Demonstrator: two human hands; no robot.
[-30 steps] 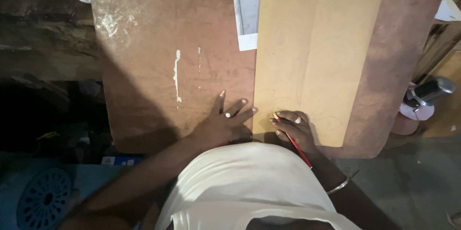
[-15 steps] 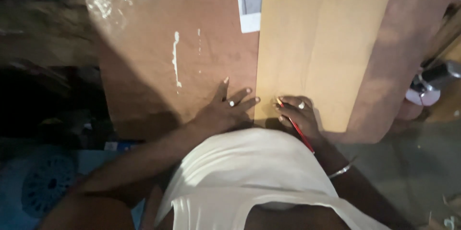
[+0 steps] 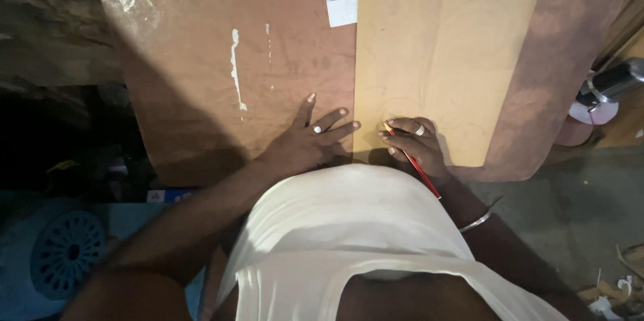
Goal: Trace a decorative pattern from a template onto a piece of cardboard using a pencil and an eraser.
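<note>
Slippage is the main risk. Right hand [image 3: 414, 143] pinches a red pencil [image 3: 410, 160], tip on the tan board [image 3: 436, 52] near the worktop's [image 3: 201, 93] front edge. Left hand [image 3: 310, 140] lies flat, fingers spread, just beside the board's left edge. Little weight appears to rest on the board; pencil pressure could shift it and skew the line.
</note>
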